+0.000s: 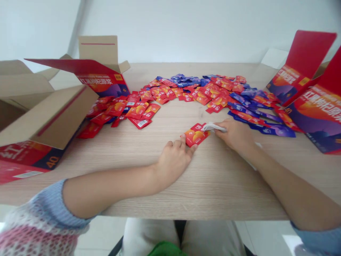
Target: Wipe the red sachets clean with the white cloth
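A red sachet with orange fruit print (195, 135) lies flat near the middle of the wooden table. My left hand (176, 158) pins its left and lower edges with the fingertips. From the right, my right hand (236, 135) is closed on a folded white cloth or tissue (211, 127), whose end touches the sachet's upper right part. Behind both hands, red sachets (160, 93) and blue-purple sachets (186, 80) lie heaped in a wide arc.
Open cartons stand at the left (55, 117) and back left (98, 80), and two more at the right (317, 110) and back right (290, 80). A small white item (252, 164) lies partly under my right forearm. The table's front edge (191, 217) is near my lap.
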Demonstrator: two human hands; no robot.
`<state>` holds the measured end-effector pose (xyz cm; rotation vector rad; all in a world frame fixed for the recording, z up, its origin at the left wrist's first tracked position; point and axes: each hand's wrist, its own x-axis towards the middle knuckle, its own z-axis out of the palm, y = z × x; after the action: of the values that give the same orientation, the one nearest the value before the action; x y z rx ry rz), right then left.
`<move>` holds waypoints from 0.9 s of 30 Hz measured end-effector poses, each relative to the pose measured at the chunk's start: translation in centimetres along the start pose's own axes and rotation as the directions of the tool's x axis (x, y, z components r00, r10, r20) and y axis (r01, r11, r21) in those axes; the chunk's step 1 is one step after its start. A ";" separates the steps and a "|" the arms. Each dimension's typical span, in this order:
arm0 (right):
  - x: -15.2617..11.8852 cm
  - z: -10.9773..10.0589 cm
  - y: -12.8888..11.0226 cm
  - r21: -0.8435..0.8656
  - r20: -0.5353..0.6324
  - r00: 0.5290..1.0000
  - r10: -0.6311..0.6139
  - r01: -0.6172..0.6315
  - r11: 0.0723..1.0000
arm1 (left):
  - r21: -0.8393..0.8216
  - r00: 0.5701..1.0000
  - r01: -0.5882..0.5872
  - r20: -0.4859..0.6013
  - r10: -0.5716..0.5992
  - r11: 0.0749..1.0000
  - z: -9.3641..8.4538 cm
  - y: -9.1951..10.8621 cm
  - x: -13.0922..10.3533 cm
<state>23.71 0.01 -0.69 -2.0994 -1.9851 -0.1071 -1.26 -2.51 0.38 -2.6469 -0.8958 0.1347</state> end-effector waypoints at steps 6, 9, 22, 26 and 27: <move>-1.2 0.7 -1.0 0.258 -0.152 0.983 -0.098 0.136 0.957 | 0.013 1.000 -0.010 0.007 0.010 1.000 0.0 0.0 -0.1; -2.7 0.2 -3.9 0.388 -0.143 0.928 -0.344 0.372 0.843 | -0.014 0.999 -0.031 -0.018 0.031 0.999 0.0 -0.2 0.1; -1.4 -1.3 -1.9 0.122 0.235 0.872 -0.430 0.413 0.903 | -0.008 0.997 -0.072 -0.002 0.072 0.997 -0.4 -0.7 0.7; -0.7 -1.1 -1.2 0.156 0.273 0.860 -0.431 0.403 0.902 | -0.003 0.998 -0.055 -0.007 0.055 0.998 -0.4 -0.6 0.8; -0.5 -1.0 -1.0 0.156 0.273 0.872 -0.407 0.378 0.913 | 0.000 0.999 -0.048 -0.010 0.048 0.999 -0.4 -0.6 0.8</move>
<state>22.78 -0.65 0.30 -1.7018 -2.5200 0.2488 -0.88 -1.65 0.94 -2.6678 -0.8291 0.1333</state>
